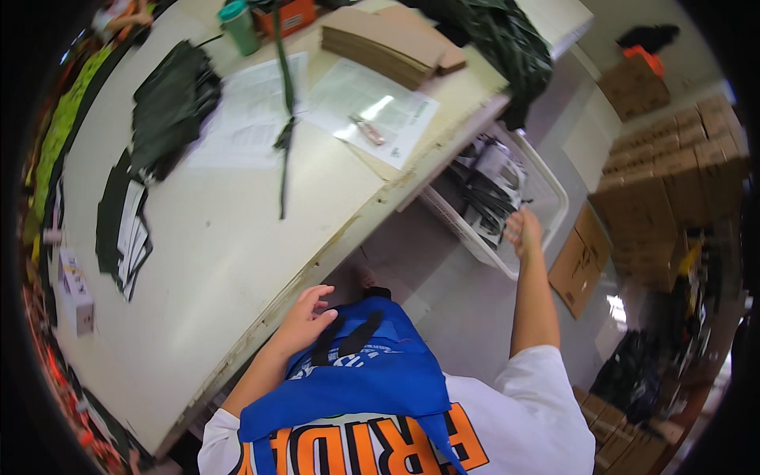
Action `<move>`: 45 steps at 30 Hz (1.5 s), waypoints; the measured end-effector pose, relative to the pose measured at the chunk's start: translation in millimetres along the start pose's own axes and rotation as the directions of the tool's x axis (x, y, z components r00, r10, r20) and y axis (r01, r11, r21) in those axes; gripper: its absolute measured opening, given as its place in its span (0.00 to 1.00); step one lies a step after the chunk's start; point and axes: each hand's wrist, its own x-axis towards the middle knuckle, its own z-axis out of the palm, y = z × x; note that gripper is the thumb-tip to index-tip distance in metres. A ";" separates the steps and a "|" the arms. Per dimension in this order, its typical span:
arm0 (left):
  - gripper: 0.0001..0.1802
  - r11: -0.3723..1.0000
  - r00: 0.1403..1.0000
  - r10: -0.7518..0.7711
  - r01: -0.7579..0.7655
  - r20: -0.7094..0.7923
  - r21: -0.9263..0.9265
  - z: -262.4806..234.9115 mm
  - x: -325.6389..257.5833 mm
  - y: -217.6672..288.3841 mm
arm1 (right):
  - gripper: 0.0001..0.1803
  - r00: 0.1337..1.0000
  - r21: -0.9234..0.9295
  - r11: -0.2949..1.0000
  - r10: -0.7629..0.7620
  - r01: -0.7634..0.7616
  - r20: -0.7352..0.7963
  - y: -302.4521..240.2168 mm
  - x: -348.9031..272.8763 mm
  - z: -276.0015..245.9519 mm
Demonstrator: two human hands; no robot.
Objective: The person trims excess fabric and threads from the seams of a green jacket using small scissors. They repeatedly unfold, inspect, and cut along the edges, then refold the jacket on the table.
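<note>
My right hand [522,231] is stretched out over the near right side of a white plastic basket [554,178]. Its fingers are curled in, and whatever they may hold is hidden. Inside the basket lies a jumble of black straps and white-and-dark pieces [487,186], just left of that hand. My left hand [305,321] hovers in front of the blue apron [356,376] near the table edge, fingers apart and holding nothing. Two black strips [360,332] show on the apron beside it.
On the cream table [237,237] lie dark green folded fabric [174,103], printed sheets [372,103], a green cord [285,103], stacked brown cardboard [380,47] and a green bottle [238,28]. Dark green fabric [514,55] hangs off the far corner. Cardboard boxes [673,174] stand at right.
</note>
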 end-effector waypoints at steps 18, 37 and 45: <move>0.24 0.341 0.049 -0.939 0.244 -0.340 -0.908 247.5 -266.3 -394.6 | 0.18 -0.092 -0.247 0.331 0.746 0.911 0.659 191.3 -494.4 329.4; 0.56 -0.734 -0.222 -0.659 -0.017 0.719 -0.679 470.7 -303.4 -550.5 | 0.33 -0.773 0.854 -0.348 0.381 0.388 0.507 377.2 -591.0 460.1; 0.04 -0.099 -0.126 -0.984 -0.216 0.128 -0.971 476.8 -282.9 -519.3 | 0.36 -0.814 0.893 -0.278 0.379 0.355 0.441 369.2 -583.7 466.0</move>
